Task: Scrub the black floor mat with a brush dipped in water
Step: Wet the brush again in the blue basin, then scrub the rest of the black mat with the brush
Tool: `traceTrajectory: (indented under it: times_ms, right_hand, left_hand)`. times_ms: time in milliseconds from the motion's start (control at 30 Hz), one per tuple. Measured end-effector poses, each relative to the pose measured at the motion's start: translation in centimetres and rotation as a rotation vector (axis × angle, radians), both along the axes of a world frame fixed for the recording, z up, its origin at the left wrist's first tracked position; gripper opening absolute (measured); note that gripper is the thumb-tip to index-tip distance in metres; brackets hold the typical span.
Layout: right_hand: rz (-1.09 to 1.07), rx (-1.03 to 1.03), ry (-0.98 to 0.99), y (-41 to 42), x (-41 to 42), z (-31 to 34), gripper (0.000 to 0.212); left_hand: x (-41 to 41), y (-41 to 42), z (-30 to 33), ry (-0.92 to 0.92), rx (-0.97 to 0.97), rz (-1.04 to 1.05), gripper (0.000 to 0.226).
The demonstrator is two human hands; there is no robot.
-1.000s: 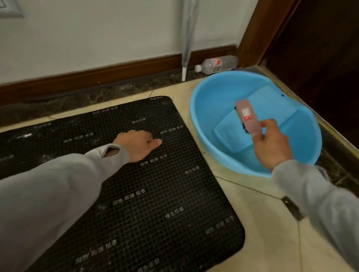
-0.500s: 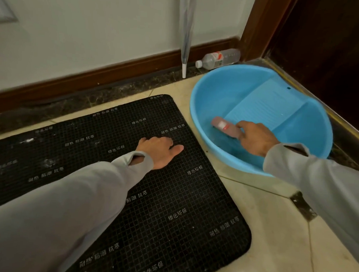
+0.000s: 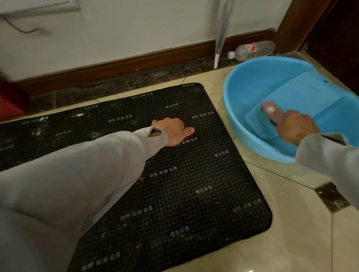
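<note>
Right hand point(image 3: 296, 126) grasps pink plastic brush point(image 3: 270, 111) inside round blue plastic basin point(image 3: 237, 109), far right: dipping stage. Left hand point(image 3: 172, 131) rests loosely curled, holding nothing, on black grid-patterned floor mat point(image 3: 192, 187); white specks remain, scrubbing apparently unfinished.

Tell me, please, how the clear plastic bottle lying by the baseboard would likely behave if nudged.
The clear plastic bottle lies on its side, so it would probably roll. It looks mostly empty, so it is likely light and would skid easily on the glossy tiled floor. Its thin walls may dent if squeezed.
</note>
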State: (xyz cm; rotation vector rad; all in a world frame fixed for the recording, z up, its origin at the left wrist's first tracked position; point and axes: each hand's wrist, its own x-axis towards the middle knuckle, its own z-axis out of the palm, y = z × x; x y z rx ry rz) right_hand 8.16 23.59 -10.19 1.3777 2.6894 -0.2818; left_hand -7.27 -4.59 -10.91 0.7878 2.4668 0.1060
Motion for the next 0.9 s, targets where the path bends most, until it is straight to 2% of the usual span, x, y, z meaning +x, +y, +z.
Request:
traceTrajectory:
  times_ms: [67,167,233,300,400,467,633,900]
  right_hand:
    - [-0.018,-0.043,0.028,-1.1,0.2,0.1,0.029]
    - [-0.047,-0.013,0.303,-3.7,-0.2,0.8,0.033]
    - [0.037,-0.034,0.433,-6.3,-0.8,1.1,0.031]
    - [0.179,-0.096,0.460,-10.0,-0.9,0.5,0.026]
    - [0.377,-0.214,0.420,-15.6,-0.4,-1.5,0.022]
    - [0.464,-0.277,0.324,-18.6,0.0,-2.8,0.022]
    - [0.522,-0.309,0.195,-22.1,-0.6,-5.3,0.022]
    - [0.586,-0.307,0.086,-24.2,-1.0,-6.9,0.027]
  left_hand:
    - [0.3,-1.0,0.3,0.006,-0.012,-0.007,0.061]
    - [0.3,-2.4,0.9,-0.014,-0.028,0.009,0.061]
    - [0.1,-3.3,0.7,-0.046,-0.009,0.032,0.059]
    - [0.4,-4.7,0.4,-0.079,-0.016,0.021,0.052]
    - [0.6,-7.2,-0.9,-0.069,-0.109,-0.021,0.044]
    - [0.4,-8.9,-1.8,-0.064,-0.142,-0.004,0.049]
    - [-0.2,-11.8,-3.4,-0.043,-0.151,0.051,0.057]
    - [-0.6,-13.3,-4.9,-0.011,-0.185,0.042,0.050]
